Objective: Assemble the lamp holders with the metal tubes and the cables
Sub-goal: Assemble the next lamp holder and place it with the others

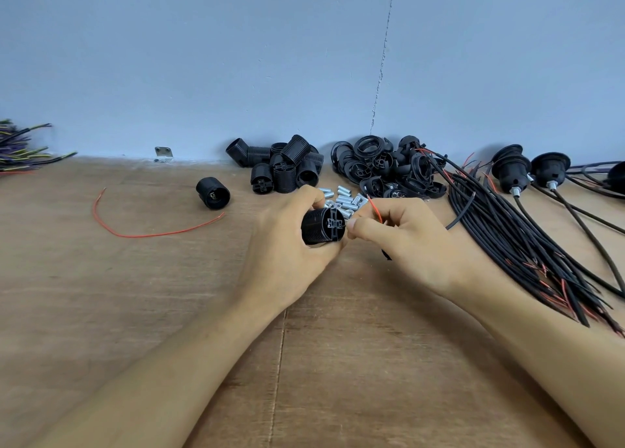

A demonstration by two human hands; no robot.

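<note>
So, the left hand (287, 244) is gripping one black lamp holder (323, 226) over the middle of the desk (135, 312), fingers (309, 195) curling round its ribbed plastic barrel, with the slotted end and its small metal contacts facing right. The right hand (406, 241) is pinching a thin red wire (374, 207) between thumb and forefinger, right at that end, and a black sleeved cable (460, 216) is sticking out past its knuckles.

The desk is looking like rough, grainy plywood with a seam running front to back.

Counting what I can:
- 1 lone lamp holder (213, 193) lying on its side, left of the hands
- 1 loose curved red wire (148, 232) lying in front of it
- a heap of ribbed holder barrels (284, 166) at the back edge, too jumbled for an exact count
- a little pile of shiny threaded metal tubes (345, 197) just behind the hands, more than a dozen I think
- a heap of glossy black rings and caps (385, 166) sitting at the back edge
- a thick bundle of black cables (527, 244) fanning toward the right edge, red cores showing at the tips
- 2 finished holders (510, 168) with tubes and cables near the back right corner, plus part of a third
- another wire bundle (20, 150) at the left edge
</note>
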